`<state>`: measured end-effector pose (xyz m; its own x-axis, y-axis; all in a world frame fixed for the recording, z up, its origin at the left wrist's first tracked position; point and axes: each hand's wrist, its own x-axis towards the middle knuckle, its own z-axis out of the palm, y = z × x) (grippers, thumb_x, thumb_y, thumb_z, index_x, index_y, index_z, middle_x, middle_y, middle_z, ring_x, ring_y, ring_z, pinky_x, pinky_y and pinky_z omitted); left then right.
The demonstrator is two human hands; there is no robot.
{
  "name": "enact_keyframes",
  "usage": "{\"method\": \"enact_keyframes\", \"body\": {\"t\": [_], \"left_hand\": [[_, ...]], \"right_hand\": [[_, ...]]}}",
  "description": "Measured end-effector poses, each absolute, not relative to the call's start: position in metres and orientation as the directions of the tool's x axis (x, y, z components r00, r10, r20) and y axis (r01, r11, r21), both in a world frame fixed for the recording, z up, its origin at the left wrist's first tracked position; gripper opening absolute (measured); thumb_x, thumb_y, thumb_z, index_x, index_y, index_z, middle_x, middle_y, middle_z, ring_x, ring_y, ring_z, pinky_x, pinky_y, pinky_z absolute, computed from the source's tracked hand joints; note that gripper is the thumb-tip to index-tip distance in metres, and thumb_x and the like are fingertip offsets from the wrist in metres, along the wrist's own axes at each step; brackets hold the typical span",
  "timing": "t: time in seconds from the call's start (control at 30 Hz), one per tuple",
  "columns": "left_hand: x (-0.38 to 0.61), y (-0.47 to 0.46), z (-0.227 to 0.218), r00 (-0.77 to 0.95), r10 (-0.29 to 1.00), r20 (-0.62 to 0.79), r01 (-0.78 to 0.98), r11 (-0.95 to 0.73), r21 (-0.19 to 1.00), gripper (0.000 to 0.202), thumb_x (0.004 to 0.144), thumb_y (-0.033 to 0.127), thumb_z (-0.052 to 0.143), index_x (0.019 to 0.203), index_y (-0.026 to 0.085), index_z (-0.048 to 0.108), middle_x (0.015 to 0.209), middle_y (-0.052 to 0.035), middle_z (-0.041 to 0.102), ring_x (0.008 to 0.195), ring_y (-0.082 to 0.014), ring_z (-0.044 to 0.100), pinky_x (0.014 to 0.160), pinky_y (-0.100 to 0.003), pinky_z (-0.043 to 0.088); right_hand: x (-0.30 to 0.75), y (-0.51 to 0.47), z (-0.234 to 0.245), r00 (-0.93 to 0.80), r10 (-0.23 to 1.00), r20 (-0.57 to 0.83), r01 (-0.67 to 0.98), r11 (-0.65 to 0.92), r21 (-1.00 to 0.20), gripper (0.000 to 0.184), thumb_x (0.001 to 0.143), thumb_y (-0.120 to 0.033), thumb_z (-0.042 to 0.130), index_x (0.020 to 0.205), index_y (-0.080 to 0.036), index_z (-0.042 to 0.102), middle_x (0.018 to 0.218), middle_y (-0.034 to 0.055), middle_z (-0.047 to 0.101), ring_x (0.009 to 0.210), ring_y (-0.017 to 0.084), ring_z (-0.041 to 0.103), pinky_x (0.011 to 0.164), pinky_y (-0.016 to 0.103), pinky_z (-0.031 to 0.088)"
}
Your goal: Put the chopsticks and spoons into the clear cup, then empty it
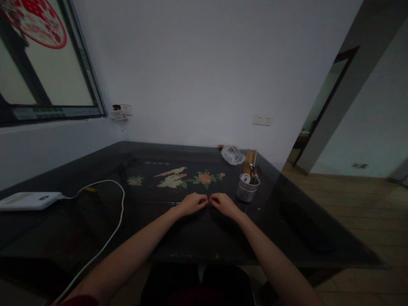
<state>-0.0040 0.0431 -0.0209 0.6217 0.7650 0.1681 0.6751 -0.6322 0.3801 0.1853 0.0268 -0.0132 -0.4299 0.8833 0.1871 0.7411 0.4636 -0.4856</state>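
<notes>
My left hand [192, 204] and my right hand [225, 205] rest near the front middle of a dark, glossy table [191, 240]. Both are closed, with fingers curled in towards the thumbs, and their fingertips meet or nearly meet. I see nothing held in either one. Just beyond them, the tabletop carries a picture of a pale bird [172, 174] and a pink flower [205, 178]. Nearest to my right hand, a light-coloured pot [246, 193] stands upright with chopsticks [250, 160] and several spoons in it.
A crumpled clear plastic bag [233, 156] lies by the back wall. At the left, a white device [30, 201] trails a white cable [123, 199] over the front edge. A dark, flat object [306, 225] lies on the right. Sockets [262, 120] are on the wall.
</notes>
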Motion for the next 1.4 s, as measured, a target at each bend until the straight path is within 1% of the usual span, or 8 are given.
{"method": "enact_keyframes", "body": {"t": [0.2, 0.47, 0.67, 0.9, 1.4], "left_hand": [[-0.0042, 0.0443, -0.022, 0.637, 0.75, 0.177, 0.66, -0.65, 0.378, 0.024, 0.089, 0.034, 0.043, 0.085, 0.02, 0.063, 0.074, 0.0, 0.065, 0.066, -0.0124, 0.057, 0.058, -0.021, 0.034], [-0.0036, 0.0444, -0.023, 0.618, 0.769, 0.164, 0.683, -0.628, 0.373, 0.025, 0.089, 0.034, 0.043, 0.086, 0.02, 0.064, 0.076, -0.0012, 0.066, 0.068, -0.0132, 0.057, 0.061, -0.021, 0.035], [-0.0043, 0.0437, -0.0219, 0.631, 0.755, 0.179, 0.665, -0.645, 0.376, 0.024, 0.089, 0.033, 0.043, 0.084, 0.02, 0.063, 0.074, -0.0006, 0.065, 0.065, -0.0129, 0.056, 0.058, -0.021, 0.033], [-0.0042, 0.0425, -0.019, 0.634, 0.756, 0.164, 0.666, -0.641, 0.381, 0.025, 0.09, 0.034, 0.043, 0.084, 0.02, 0.063, 0.074, -0.0008, 0.065, 0.064, -0.0128, 0.055, 0.058, -0.021, 0.032], [-0.0044, 0.0471, -0.0269, 0.637, 0.747, 0.191, 0.655, -0.655, 0.377, 0.024, 0.089, 0.034, 0.043, 0.084, 0.02, 0.062, 0.075, -0.0002, 0.065, 0.067, -0.013, 0.057, 0.058, -0.021, 0.033]], "right_hand": [[0.1855, 0.0268, -0.0144, -0.432, 0.878, 0.204, 0.738, 0.474, -0.479, 0.019, 0.085, -0.021, 0.05, 0.08, -0.017, 0.068, 0.079, 0.0042, 0.068, 0.071, 0.014, 0.058, 0.062, 0.021, 0.034], [0.1849, 0.0266, -0.0127, -0.439, 0.876, 0.199, 0.741, 0.478, -0.472, 0.018, 0.084, -0.018, 0.05, 0.082, -0.017, 0.069, 0.081, 0.0049, 0.069, 0.075, 0.015, 0.059, 0.065, 0.022, 0.035], [0.1854, 0.0271, -0.014, -0.425, 0.886, 0.182, 0.752, 0.458, -0.473, 0.018, 0.084, -0.019, 0.051, 0.081, -0.018, 0.068, 0.08, 0.0043, 0.069, 0.072, 0.014, 0.058, 0.063, 0.021, 0.034], [0.1866, 0.0282, -0.0164, -0.437, 0.876, 0.203, 0.739, 0.479, -0.474, 0.019, 0.085, -0.022, 0.05, 0.081, -0.017, 0.067, 0.079, 0.0039, 0.068, 0.072, 0.014, 0.058, 0.062, 0.022, 0.034], [0.1861, 0.0299, -0.018, -0.435, 0.879, 0.196, 0.74, 0.473, -0.478, 0.018, 0.084, -0.019, 0.05, 0.081, -0.017, 0.068, 0.081, 0.0045, 0.069, 0.075, 0.015, 0.059, 0.065, 0.022, 0.034]]}}
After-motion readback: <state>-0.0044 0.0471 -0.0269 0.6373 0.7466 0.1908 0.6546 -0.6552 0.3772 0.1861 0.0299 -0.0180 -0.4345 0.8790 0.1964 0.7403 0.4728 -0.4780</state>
